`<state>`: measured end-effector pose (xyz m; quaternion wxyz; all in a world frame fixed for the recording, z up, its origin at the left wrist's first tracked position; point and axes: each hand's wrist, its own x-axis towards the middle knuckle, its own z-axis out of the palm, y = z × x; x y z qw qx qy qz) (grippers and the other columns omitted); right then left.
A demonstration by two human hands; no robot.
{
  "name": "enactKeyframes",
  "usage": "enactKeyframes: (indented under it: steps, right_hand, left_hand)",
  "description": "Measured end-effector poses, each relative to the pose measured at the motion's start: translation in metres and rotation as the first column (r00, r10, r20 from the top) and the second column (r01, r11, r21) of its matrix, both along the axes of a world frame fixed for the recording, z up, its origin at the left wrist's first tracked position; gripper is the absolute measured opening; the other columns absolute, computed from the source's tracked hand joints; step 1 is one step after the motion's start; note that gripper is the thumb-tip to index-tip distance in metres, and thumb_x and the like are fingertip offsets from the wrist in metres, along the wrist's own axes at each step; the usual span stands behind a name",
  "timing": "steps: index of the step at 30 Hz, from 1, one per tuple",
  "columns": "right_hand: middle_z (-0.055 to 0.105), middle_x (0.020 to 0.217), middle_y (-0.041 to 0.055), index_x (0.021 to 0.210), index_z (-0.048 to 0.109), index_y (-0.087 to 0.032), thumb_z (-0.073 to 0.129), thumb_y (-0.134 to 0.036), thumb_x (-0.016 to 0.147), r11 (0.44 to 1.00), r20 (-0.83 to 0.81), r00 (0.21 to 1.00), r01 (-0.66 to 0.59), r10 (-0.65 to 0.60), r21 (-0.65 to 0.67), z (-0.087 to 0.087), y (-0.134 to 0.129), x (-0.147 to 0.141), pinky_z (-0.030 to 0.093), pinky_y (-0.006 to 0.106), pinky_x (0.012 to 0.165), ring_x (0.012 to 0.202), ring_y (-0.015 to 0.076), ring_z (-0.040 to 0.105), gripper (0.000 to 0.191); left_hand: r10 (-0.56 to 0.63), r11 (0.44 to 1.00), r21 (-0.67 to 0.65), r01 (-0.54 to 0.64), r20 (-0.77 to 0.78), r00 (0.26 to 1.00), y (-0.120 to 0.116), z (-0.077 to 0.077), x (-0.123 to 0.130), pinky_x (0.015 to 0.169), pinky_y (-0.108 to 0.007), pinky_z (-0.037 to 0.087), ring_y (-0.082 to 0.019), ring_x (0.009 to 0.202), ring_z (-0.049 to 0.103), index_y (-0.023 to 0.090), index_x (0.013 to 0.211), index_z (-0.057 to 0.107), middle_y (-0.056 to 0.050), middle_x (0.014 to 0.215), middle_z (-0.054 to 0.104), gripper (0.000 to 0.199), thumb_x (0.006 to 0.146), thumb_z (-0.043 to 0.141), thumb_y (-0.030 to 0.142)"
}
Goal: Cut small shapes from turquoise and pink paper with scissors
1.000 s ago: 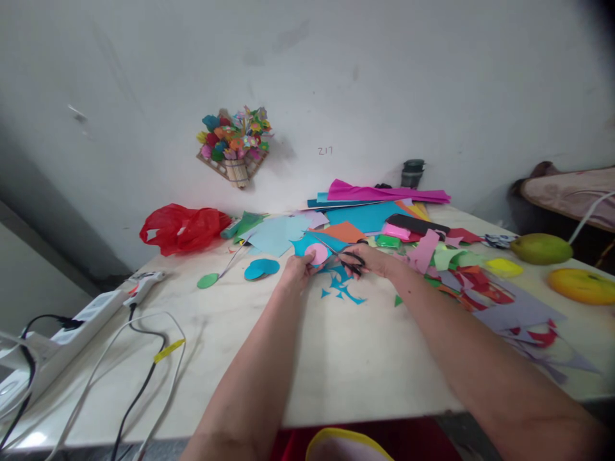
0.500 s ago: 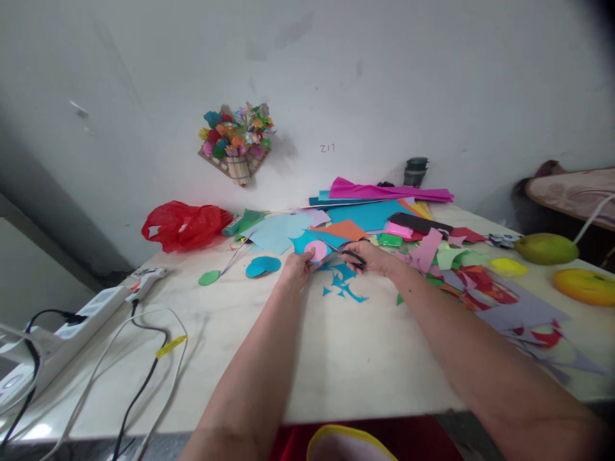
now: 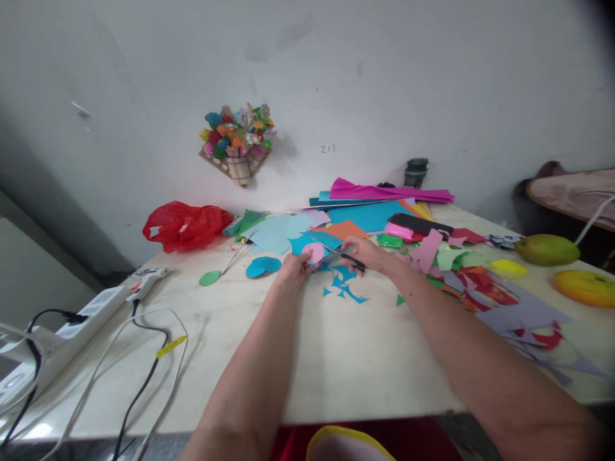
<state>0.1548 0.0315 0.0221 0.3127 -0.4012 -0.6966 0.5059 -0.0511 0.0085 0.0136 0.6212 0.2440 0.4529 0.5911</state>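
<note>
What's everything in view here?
Flower ornament: one, multicoloured, wall
Bag: one, red, left
Cup: one, dark, back
Power strip: one, white, left
Cables: several, black and white, left
Discs: at least two, blue, left of centre
Disc: one, green, left
Paper pieces: many, mixed, back and right
Flat object: one, black, back right
Fruits: two, greenish and orange, right
Table: one, whitish, beneath
Sheet: one, blue, centre
Circle: one, pink, over sheet
Scissors: one, black, centre
Left hand, right hand: two, centre
</note>
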Motion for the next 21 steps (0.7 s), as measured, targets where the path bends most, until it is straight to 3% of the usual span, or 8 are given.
enactKeyframes:
  steps: [3, 5, 7, 10, 14, 21]
  right_hand:
    - [0.063, 0.049, -0.0074, 0.125, 0.048, -0.018, 0.080, -0.034, 0.069, 0.997, 0.004, 0.997, -0.077, 0.077, 0.028, 0.0040, -0.0042, 0.0013, 0.041, 0.021, 0.034, 0.031, 0.0114, 0.049, 0.067]
    - [0.063, 0.050, -0.0066, 0.128, 0.050, -0.017, 0.078, -0.034, 0.071, 0.993, -0.001, 0.993, -0.117, 0.117, 0.006, 0.0052, -0.0057, 0.0026, 0.043, 0.021, 0.036, 0.034, 0.0116, 0.051, 0.066]
    - [0.062, 0.050, -0.0050, 0.119, 0.057, -0.017, 0.074, -0.036, 0.075, 0.990, -0.026, 0.991, -0.133, 0.132, -0.053, 0.0045, -0.0056, 0.0039, 0.043, 0.022, 0.036, 0.035, 0.0116, 0.052, 0.051]
    - [0.063, 0.052, -0.0004, 0.091, 0.063, -0.017, 0.062, -0.041, 0.081, 0.982, -0.055, 0.988, -0.150, 0.144, -0.112, 0.0019, -0.0041, 0.0052, 0.036, 0.021, 0.033, 0.037, 0.0116, 0.053, 0.026]
    - [0.065, 0.056, 0.0041, 0.065, 0.050, -0.019, 0.054, -0.040, 0.080, 0.976, -0.049, 0.980, -0.199, 0.195, -0.093, 0.0017, -0.0050, 0.0063, 0.027, 0.020, 0.032, 0.039, 0.0108, 0.056, 0.026]
    - [0.061, 0.053, 0.0030, 0.059, 0.044, -0.020, 0.056, -0.041, 0.078, 0.980, -0.058, 0.983, -0.181, 0.176, -0.085, 0.0009, -0.0055, 0.0041, 0.028, 0.021, 0.034, 0.037, 0.0102, 0.052, 0.030]
  left_hand:
    - [0.001, 1.000, -0.008, -0.001, 0.002, 1.000, -0.0023, 0.0014, 0.0004, 0.049, -0.022, 0.057, -0.019, 0.057, 0.070, 0.002, 0.101, 0.063, -0.010, 0.072, 0.070, 0.019, 0.083, 0.064, 0.002]
    - [-0.004, 1.000, -0.005, 0.004, -0.001, 1.000, -0.0030, 0.0012, 0.0006, 0.049, -0.022, 0.057, -0.019, 0.059, 0.071, 0.002, 0.102, 0.063, -0.010, 0.073, 0.070, 0.018, 0.084, 0.062, 0.002]
    - [-0.023, 1.000, 0.006, 0.023, -0.007, 1.000, -0.0026, -0.0002, 0.0007, 0.050, -0.022, 0.058, -0.019, 0.061, 0.071, 0.001, 0.104, 0.063, -0.011, 0.074, 0.070, 0.019, 0.085, 0.061, 0.002]
    - [-0.076, 0.997, 0.018, 0.077, -0.024, 0.997, -0.0012, -0.0035, 0.0012, 0.052, -0.022, 0.058, -0.019, 0.062, 0.071, 0.001, 0.103, 0.064, -0.012, 0.076, 0.071, 0.018, 0.085, 0.062, 0.004]
    - [-0.150, 0.988, 0.037, 0.152, -0.054, 0.987, -0.0016, -0.0057, 0.0039, 0.053, -0.023, 0.058, -0.021, 0.067, 0.072, 0.000, 0.099, 0.065, -0.016, 0.080, 0.072, 0.015, 0.085, 0.061, 0.004]
    - [-0.175, 0.984, 0.012, 0.176, -0.060, 0.983, -0.0061, -0.0010, 0.0086, 0.050, -0.022, 0.058, -0.019, 0.062, 0.071, -0.001, 0.100, 0.065, -0.014, 0.078, 0.072, 0.017, 0.084, 0.062, 0.002]
